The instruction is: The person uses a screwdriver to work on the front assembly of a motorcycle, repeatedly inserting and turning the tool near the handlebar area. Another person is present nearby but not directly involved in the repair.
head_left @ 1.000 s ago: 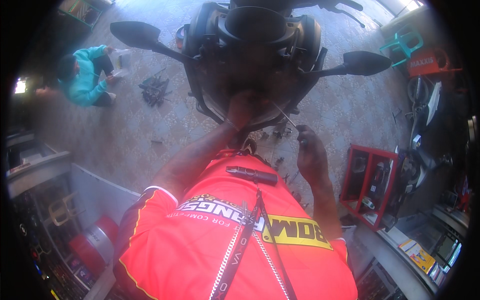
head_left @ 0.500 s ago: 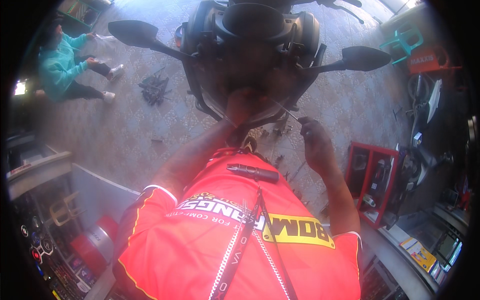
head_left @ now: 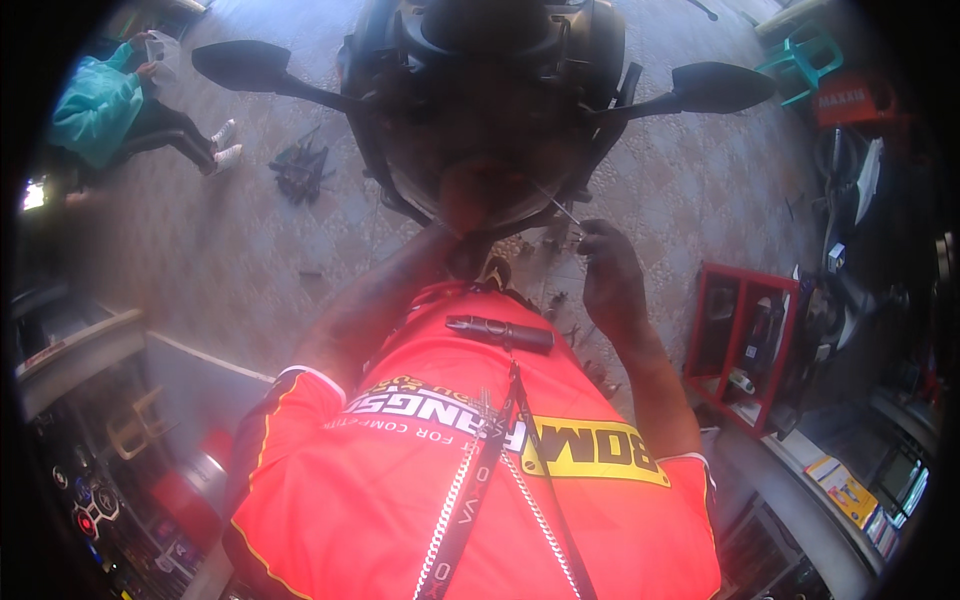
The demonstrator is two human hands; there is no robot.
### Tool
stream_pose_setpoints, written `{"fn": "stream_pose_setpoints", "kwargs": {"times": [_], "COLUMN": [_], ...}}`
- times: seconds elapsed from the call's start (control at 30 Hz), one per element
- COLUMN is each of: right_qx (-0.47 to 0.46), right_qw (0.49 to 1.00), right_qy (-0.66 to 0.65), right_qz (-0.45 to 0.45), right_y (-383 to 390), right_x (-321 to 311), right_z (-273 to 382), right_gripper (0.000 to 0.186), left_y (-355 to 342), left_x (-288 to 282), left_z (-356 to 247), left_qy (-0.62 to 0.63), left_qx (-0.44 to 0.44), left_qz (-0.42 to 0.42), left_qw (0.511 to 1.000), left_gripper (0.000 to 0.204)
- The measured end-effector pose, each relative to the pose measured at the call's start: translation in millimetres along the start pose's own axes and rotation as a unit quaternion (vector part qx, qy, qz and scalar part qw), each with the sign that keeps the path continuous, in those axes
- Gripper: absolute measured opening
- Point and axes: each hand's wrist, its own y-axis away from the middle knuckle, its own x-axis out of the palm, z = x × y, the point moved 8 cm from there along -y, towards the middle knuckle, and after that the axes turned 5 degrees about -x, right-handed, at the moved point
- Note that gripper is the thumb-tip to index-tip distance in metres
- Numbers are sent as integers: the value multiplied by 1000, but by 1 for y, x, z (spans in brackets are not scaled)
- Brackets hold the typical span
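Note:
The dark front end of a motorcycle [head_left: 480, 110] stands right in front of me, with a mirror [head_left: 240, 66] on the left and another mirror [head_left: 722, 88] on the right. My left hand [head_left: 478, 200] reaches into its shadowed opening. The fingers there are too dark to make out. To the right, just outside the bodywork, my right hand [head_left: 610, 265] is closed around a thin metal-shafted tool [head_left: 558, 206]. The shaft slants up and left into the opening, close to my left hand. Its tip and handle are hidden.
A person in a teal top [head_left: 100, 110] sits at the far left, near a heap of dark parts [head_left: 300, 170] on the floor. At right are a red shelf unit [head_left: 742, 345], a green stool [head_left: 805, 62] and a red box [head_left: 855, 98]. A bench [head_left: 80, 350] lies left.
The motorcycle sits slightly higher and further left in view. My right hand has shifted slightly left with the tool. The seated person has leaned back, hands raised with a pale bag.

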Motion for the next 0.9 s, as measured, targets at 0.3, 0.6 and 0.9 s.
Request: {"fn": "stream_pose_setpoints", "kwargs": {"times": [0.3, 0.6, 0.9], "right_qx": [-82, 276, 365], "right_qw": [989, 821, 662], "right_qy": [81, -498, -638], "right_qz": [88, -50, -148], "right_y": [-12, -6, 10], "right_x": [6, 28, 25], "right_z": [41, 24, -2], "right_gripper": [40, 11, 15], "left_y": [-4, -1, 6], "left_x": [2, 4, 33], "left_z": [2, 10, -19], "left_qy": [41, 3, -24], "left_qx": [17, 1, 19], "left_qz": [7, -10, -16], "left_qw": [999, 1000, 999], "left_gripper": [26, 25, 26]}}
